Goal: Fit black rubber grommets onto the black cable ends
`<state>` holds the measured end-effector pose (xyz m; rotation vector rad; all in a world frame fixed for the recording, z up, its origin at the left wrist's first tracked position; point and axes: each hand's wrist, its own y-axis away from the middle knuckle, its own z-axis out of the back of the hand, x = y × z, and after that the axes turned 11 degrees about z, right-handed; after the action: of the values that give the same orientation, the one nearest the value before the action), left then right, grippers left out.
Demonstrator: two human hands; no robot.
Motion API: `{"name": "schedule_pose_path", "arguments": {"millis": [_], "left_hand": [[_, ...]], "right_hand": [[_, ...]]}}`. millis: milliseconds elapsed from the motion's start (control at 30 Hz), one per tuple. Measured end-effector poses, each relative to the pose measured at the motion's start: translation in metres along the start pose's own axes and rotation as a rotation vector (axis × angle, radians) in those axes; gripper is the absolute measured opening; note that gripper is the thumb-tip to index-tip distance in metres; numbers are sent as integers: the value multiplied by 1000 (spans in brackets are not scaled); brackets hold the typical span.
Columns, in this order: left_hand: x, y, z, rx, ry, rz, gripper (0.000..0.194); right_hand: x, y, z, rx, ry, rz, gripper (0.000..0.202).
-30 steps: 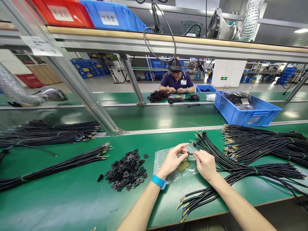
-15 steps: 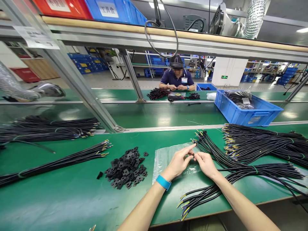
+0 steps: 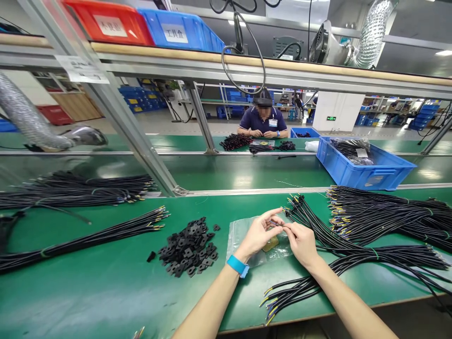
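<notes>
My left hand (image 3: 259, 234), with a blue band at the wrist, is over a clear plastic bag (image 3: 235, 235). Its fingers are closed around something small and dark near the fingertips. My right hand (image 3: 301, 241) meets it there, thumb and forefinger pinched at the same spot. What they hold is too small to name. A yellowish piece (image 3: 271, 244) shows at the bag, below the hands. Left of the bag lies a pile of small black square parts with holes (image 3: 189, 247). Black cables with stripped coloured ends (image 3: 318, 221) lie just right of my hands.
More cable bundles lie at the left (image 3: 88, 238) and right (image 3: 381, 212). A blue bin (image 3: 376, 174) stands at the back right. A metal frame post (image 3: 130, 132) slants down at the left. Across the bench sits a person (image 3: 263, 120) in a dark shirt.
The view has shifted, so the scene sits slightly lower and further right. My left hand has turned a little, uncovering the yellowish piece; both hands remain together.
</notes>
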<state>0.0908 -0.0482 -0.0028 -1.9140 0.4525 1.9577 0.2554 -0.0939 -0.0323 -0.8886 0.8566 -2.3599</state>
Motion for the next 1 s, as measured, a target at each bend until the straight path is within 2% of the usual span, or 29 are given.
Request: {"name": "schedule_pose_path", "arguments": {"millis": [100,167,267,367,433,533,567,600,633,700,767,833,900,967,1000], "left_hand": [[-6,3,1,3,-9,-36,60],[-8,5,1,16,-19,-47,60],[-8,7,-2,70,-30,-55,60],[-6,5,1,73,-75,-80,58],[-6,3,11,-13,-162,-134,56],[-9,4,43,-336,-545,-183,41],[-10,6,55,-472,-759,-135,33],[-10,9,67,-582,-979,-29,26],[-10,12,78,-638,-1175,117,23],[-9,17,94,-666,-1429,395,26],[-7,19,102,-640,-1523,564,28],[-7,19,103,-607,-1529,640,31],[-8,19,101,-591,-1515,644,36],[-9,19,99,-600,-1510,596,38],[-9,18,98,-607,-1511,566,38]], "right_hand": [[-1,1,0,4,-121,-66,37],[-3,0,1,27,-277,-159,41],[-6,-1,3,135,-517,-301,47],[-9,-2,4,177,-551,-315,46],[-8,-2,4,111,-423,-252,40],[-6,-4,9,-10,-207,-121,30],[-6,-7,12,-36,-150,-80,29],[-7,-12,17,-52,-94,-42,28],[-9,-19,22,-65,-27,-9,28],[-17,-37,33,-76,161,39,28],[-27,-56,46,-30,409,36,25],[-33,-70,58,105,622,6,26],[-28,-71,69,241,720,-39,29],[-11,-58,77,376,627,-13,30],[0,-47,79,453,503,42,30]]}}
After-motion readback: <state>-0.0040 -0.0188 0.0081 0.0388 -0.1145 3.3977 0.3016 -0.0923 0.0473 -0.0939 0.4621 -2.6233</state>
